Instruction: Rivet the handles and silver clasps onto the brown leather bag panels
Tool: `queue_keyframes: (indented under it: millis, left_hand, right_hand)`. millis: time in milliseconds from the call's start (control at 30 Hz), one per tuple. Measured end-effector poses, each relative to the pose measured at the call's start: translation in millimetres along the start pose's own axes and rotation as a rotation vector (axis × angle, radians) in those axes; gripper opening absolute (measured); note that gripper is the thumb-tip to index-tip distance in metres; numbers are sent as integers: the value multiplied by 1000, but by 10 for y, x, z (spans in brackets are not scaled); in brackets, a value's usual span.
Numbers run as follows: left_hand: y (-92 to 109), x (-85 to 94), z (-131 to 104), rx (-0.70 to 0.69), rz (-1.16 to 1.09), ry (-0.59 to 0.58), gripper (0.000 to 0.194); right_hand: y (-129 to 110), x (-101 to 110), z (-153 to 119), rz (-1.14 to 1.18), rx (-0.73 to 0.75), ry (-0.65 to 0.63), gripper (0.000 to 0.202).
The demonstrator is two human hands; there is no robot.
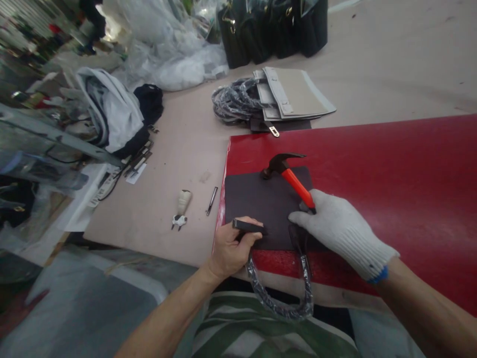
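Note:
My bare left hand [230, 245] pinches the end tab of a plastic-wrapped bag handle [280, 302] against a dark leather panel [261, 205]. The handle loops down off the table edge toward my lap. My right hand [341, 229], in a white knit glove, grips the orange shaft of a claw hammer [286, 171]. The hammer's black head rests near the panel's far edge. The panel lies on a red board [391, 174].
A small white-handled tool [181, 207] and a thin metal punch [211, 200] lie on the tan table left of the red board. A stack of grey panels [294, 94] with wrapped handles [234, 102] sits farther back. Black bags [272, 27] and clear plastic sheeting [167, 44] stand at the far edge.

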State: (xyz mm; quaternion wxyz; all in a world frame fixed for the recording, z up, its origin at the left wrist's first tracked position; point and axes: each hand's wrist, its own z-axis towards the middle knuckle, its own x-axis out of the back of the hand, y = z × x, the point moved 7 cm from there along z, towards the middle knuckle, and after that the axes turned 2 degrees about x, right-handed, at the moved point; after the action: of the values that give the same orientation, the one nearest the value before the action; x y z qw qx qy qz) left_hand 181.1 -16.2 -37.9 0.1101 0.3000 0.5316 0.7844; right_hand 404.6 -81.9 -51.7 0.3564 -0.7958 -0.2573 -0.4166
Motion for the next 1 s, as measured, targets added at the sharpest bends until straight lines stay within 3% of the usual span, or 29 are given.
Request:
queue_keyframes:
  millis: [367,633,800,900,1000]
  left_hand:
    - [18,-89,92,9,-12,-20,13]
    - [-7,-106,67,38,-22,-27,11]
    - [-190,-119,30,215,-102,-56,11]
    - [-245,-133,23,293,-201,-78,13]
    - [-235,-120,31,344,-259,-76,14]
  right_hand:
    - [-17,11,10,3,-36,-61,29]
    - [32,-9,37,19,-13,-33,31]
    - [7,8,23,37,27,-3,28]
    - [43,32,-21,220,29,3,25]
    - [207,81,-84,367,-59,-1,25]
